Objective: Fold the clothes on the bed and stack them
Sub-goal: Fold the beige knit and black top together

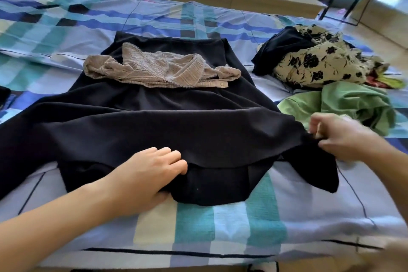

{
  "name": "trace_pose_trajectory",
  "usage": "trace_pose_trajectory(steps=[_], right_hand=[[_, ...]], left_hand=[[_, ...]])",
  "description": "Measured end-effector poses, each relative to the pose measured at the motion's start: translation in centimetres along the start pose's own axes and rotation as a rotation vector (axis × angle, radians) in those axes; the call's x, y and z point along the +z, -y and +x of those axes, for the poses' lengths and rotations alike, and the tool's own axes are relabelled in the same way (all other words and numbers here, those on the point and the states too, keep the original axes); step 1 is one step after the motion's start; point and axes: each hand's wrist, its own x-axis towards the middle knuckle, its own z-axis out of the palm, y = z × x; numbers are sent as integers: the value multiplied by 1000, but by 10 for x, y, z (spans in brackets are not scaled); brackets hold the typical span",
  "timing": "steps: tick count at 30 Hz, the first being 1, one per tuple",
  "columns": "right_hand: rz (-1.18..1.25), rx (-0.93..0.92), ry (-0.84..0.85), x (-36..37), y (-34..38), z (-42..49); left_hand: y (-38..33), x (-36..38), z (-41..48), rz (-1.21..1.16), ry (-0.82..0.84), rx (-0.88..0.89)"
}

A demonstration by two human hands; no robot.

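1. Head view, looking down a bed covered in a blue-and-teal checked sheet: a black skirt lies spread across the middle, waistband at the far end and hem toward the person.
2. The left hand rests on the near hem with its fingers curled into the edge of the cloth and the thumb seemingly tucked beneath. The right hand, blurred, pinches the skirt's right corner between thumb and fingers and holds it slightly off the sheet.
3. A crumpled beige lace top sits on the upper part of the skirt, mostly on the black fabric with one end hanging over the left edge.
4. An unfolded heap waits on the right side of the bed: a floral garment beside a dark piece, with a green garment nearest the right hand. No folded stack is visible, so the task looks to be at an early stage.
5. First risk: folding the skirt with the lace top on it would trap or tumble the top inside the fold. It likely needs to come off first.
6. Second risk: the wide hem lies slack and uneven. A pull from the right corner alone could drag the whole skirt sideways, wrinkle it, or sweep the corner onto the green garment just beside it.
7. Third risk: the thin fabric may slip from a light pinch and let the fold fall open.
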Motion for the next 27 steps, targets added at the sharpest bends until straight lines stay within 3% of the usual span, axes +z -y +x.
trace_pose_trajectory(steps=[3,6,9,11,14,16,19,23,27], right_hand=[[261,97,-506,-22,-34,10],[227,172,-716,-27,-68,19],[133,174,-662,-29,-28,-6],[206,-136,-547,-31,7,-23],[338,-590,86,-14,48,-45],[172,-726,281,13,70,-51],[-192,-800,190,50,86,-48],[-160,-895,112,60,96,-39],[-212,-765,220,64,73,-24]], left_hand=[[-10,2,5,-65,17,112],[-12,-1,8,-196,54,157],[-11,-2,9,-268,78,109],[-17,-2,9,-268,87,74],[-29,-1,14,-232,139,28],[-31,-1,16,-231,153,-3],[-34,1,14,-318,83,-15],[-39,-6,12,-406,52,19],[-16,-27,-1,-387,151,2]])
